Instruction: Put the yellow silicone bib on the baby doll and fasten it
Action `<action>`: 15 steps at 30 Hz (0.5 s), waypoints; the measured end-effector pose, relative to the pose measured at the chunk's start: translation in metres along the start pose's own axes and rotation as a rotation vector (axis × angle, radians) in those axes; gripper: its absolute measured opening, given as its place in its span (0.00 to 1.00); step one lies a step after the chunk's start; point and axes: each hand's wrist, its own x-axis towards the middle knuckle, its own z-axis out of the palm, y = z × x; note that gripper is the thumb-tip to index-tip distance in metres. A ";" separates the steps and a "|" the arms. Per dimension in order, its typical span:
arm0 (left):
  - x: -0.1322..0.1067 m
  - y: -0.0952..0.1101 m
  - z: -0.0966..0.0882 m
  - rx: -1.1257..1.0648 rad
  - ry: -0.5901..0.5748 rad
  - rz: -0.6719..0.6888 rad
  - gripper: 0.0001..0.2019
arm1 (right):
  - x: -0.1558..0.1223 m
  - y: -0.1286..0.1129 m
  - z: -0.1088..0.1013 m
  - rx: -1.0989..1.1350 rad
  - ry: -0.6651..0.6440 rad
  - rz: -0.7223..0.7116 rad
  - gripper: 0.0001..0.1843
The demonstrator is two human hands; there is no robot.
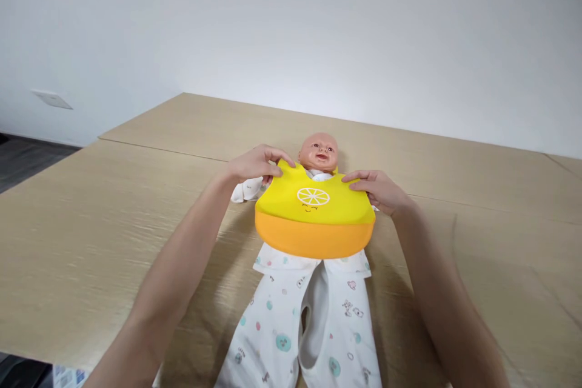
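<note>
A baby doll lies on its back on the wooden table, its head toward the wall. Over its chest is a yellow bib with a lemon slice print and an orange catch pocket. My left hand pinches the bib's upper left edge beside the doll's neck. At the upper right edge, my right hand has its thumb and fingers closed on the bib. The doll wears a white printed top and white pants with an opening between the legs. The bib hides most of the torso.
The light wooden table has seams across its surface. A white wall rises behind it, with a wall plate at left. Dark floor shows past the left edge; a blue and white printed item sits at the lower left.
</note>
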 end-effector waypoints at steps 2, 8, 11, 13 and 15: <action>0.004 -0.007 0.002 -0.062 -0.003 -0.012 0.17 | -0.001 -0.001 -0.001 0.064 -0.025 0.047 0.17; 0.021 -0.023 0.023 -0.042 0.153 -0.082 0.10 | 0.004 0.007 -0.004 -0.043 -0.025 0.035 0.19; 0.024 -0.022 0.031 -0.077 0.276 -0.067 0.09 | 0.010 0.011 -0.009 -0.132 0.060 0.031 0.25; 0.025 -0.020 0.034 -0.118 0.319 -0.057 0.08 | 0.015 0.011 -0.012 -0.176 0.143 0.031 0.31; 0.027 -0.021 0.036 -0.181 0.348 -0.055 0.06 | 0.022 0.009 -0.012 -0.210 0.203 0.012 0.33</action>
